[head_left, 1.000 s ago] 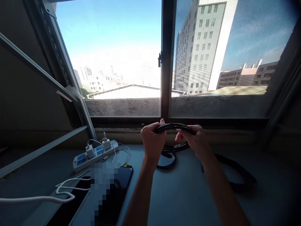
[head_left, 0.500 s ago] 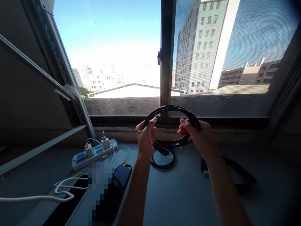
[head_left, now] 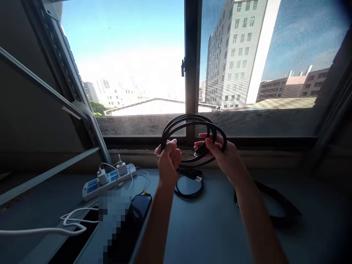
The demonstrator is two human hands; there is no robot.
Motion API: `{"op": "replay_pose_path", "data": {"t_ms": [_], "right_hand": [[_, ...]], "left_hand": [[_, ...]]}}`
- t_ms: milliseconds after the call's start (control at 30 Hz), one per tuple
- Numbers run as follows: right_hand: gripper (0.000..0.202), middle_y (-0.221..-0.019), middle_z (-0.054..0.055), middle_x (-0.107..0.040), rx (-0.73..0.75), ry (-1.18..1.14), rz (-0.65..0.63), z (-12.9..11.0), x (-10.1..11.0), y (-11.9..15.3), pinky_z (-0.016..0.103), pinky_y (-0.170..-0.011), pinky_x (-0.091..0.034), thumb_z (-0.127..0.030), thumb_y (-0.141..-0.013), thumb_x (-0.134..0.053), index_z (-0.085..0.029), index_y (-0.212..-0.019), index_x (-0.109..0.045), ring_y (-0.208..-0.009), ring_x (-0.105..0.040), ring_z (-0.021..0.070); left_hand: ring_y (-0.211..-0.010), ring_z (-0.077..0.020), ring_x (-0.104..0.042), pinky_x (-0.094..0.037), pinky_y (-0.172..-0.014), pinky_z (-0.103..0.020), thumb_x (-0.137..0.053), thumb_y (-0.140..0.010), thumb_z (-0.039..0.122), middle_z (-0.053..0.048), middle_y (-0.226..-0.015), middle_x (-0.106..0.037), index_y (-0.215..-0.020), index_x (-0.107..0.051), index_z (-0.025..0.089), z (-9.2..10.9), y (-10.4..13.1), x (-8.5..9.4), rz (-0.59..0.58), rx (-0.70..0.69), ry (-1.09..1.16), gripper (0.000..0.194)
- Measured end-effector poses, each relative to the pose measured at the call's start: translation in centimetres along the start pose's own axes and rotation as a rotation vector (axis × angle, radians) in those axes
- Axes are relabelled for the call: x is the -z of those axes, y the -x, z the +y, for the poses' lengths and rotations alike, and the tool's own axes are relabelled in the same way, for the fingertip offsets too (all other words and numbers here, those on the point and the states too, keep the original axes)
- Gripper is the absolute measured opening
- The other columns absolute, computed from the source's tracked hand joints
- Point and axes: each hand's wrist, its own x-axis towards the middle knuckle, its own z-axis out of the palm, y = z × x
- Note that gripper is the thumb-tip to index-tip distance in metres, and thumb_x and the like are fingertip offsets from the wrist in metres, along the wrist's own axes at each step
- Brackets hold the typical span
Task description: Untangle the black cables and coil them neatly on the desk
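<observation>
Black cable coil was held above tabletop. Strands were clamped in curled fingers of left hand, pinched near plug by right hand. Judged light, springy; best gripped at bundled sides.

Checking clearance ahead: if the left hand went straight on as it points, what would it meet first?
Past the black cable it holds, the left hand would probably meet the window's bottom frame or the wall below; depth is unclear here.
</observation>
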Motion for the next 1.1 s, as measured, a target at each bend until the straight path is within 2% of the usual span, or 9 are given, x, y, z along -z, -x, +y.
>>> {"op": "replay_pose_path", "data": {"t_ms": [167, 333, 500, 667, 800, 933, 1100], "right_hand": [[0.035, -0.095, 0.008, -0.07, 0.073, -0.03, 0.034, -0.1, 0.2, -0.1, 0.032, -0.072, -0.052, -0.045, -0.082, -0.06, -0.018, -0.104, -0.064, -0.086, -0.066, 0.0199], [0.028, -0.09, 0.005, -0.071, 0.109, -0.086, 0.091, -0.2, -0.1, 0.0, 0.033, -0.075, -0.052, -0.043, -0.08, -0.064, -0.021, -0.098, -0.066, -0.084, -0.067, 0.0192], [0.023, -0.091, 0.004, -0.071, 0.107, -0.184, 0.035, -0.4, -0.2, 0.1, 0.034, -0.081, -0.051, -0.041, -0.079, -0.065, -0.021, -0.091, -0.067, -0.087, -0.067, 0.0192], [0.02, -0.089, 0.003, -0.071, 0.108, -0.247, 0.024, -0.7, -0.6, 0.3, 0.032, -0.084, -0.051, -0.038, -0.079, -0.067, -0.022, -0.09, -0.067, -0.09, -0.067, 0.0178], [0.023, -0.09, 0.004, -0.071, 0.128, -0.268, 0.032, -0.7, -1.1, 0.5, 0.033, -0.084, -0.052, -0.041, -0.078, -0.067, -0.021, -0.09, -0.066, -0.09, -0.066, 0.0187], [0.029, -0.084, 0.002, -0.071, 0.146, -0.259, 0.071, -0.5, -1.5, 0.5, 0.031, -0.076, -0.053, -0.045, -0.074, -0.07, -0.022, -0.091, -0.066, -0.083, -0.067, 0.0191], [0.025, -0.083, 0.003, -0.071, 0.183, -0.238, 0.039, -0.5, -1.4, 0.6, 0.032, -0.078, -0.053, -0.043, -0.075, -0.069, -0.022, -0.089, -0.066, -0.085, -0.067, 0.0198]], "left_hand": [[-0.025, -0.0012, -0.015, -0.011, -0.028, -0.017, -0.064, -0.06, 0.016, 0.011, -0.032, -0.017, -0.042, -0.023, 0.019, -0.8, -0.3, 0.1, -0.009, -0.053, 0.055, 0.044], [-0.025, -0.0016, -0.014, -0.012, -0.028, -0.017, -0.063, -0.06, 0.015, 0.011, -0.032, -0.019, -0.042, -0.026, 0.019, -0.9, -0.3, 0.0, -0.011, -0.042, 0.068, 0.042], [-0.025, -0.0013, -0.014, -0.012, -0.028, -0.017, -0.063, -0.062, 0.017, 0.011, -0.032, -0.017, -0.042, -0.023, 0.019, -0.5, 0.0, -0.2, -0.02, -0.109, 0.044, 0.045], [-0.025, -0.001, -0.015, -0.013, -0.027, -0.016, -0.062, -0.062, 0.016, 0.011, -0.032, -0.019, -0.044, -0.022, 0.019, -0.3, 0.2, -0.2, 0.061, -0.181, 0.049, 0.044], [-0.025, -0.0008, -0.017, -0.014, -0.028, -0.016, -0.062, -0.061, 0.017, 0.011, -0.032, -0.019, -0.043, -0.022, 0.019, -0.1, 0.3, 0.0, 0.032, -0.21, 0.037, 0.044], [-0.025, -0.0004, -0.017, -0.015, -0.029, -0.015, -0.061, -0.058, 0.017, 0.012, -0.031, -0.018, -0.043, -0.021, 0.019, -0.1, 0.2, 0.2, 0.049, -0.231, 0.056, 0.043], [-0.026, -0.0004, -0.017, -0.016, -0.028, -0.015, -0.062, -0.054, 0.019, 0.012, -0.03, -0.02, -0.043, -0.022, 0.02, 0.3, 0.0, 0.3, 0.053, -0.119, 0.068, 0.042]]}}
